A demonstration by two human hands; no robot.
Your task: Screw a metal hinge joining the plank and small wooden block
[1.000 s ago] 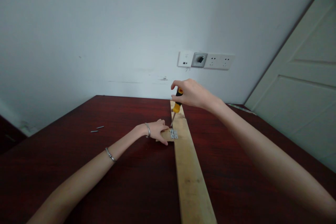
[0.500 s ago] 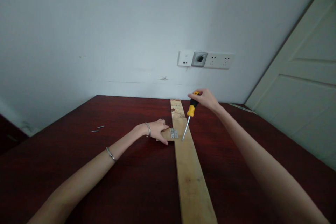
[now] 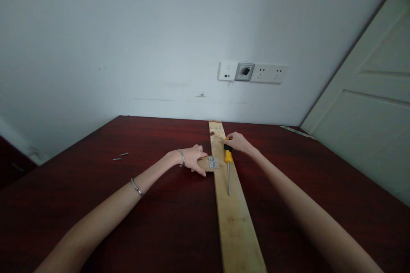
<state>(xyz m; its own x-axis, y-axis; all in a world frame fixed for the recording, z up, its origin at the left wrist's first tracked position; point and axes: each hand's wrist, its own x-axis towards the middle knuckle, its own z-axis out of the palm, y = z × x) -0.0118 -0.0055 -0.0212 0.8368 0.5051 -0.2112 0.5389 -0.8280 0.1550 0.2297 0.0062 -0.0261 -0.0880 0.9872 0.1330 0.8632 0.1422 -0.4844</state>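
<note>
A long pale wooden board point(image 3: 235, 217) lies lengthwise on the dark red table. Against its left side sits a short wooden block point(image 3: 205, 164), and a silver metal hinge point(image 3: 213, 162) spans the two. My left hand point(image 3: 193, 158) grips the block, thumb on the near side and fingers on the far side, partly covering it. In my right hand point(image 3: 237, 141) is a screwdriver point(image 3: 228, 156) with a yellow and black handle. It is low over the board, its shaft pointing toward me; I cannot tell whether the tip touches the wood.
Two small metal screws or nails point(image 3: 120, 156) lie on the table point(image 3: 153, 222) to the left. A white wall with a row of sockets point(image 3: 253, 72) rises behind the table. A thin strip point(image 3: 297, 132) rests at the back right, near a pale door point(image 3: 374, 94).
My right hand has lowered the screwdriver from a steep, raised position to nearly flat over the board, its tip now nearer me. The left hand stays on the block.
</note>
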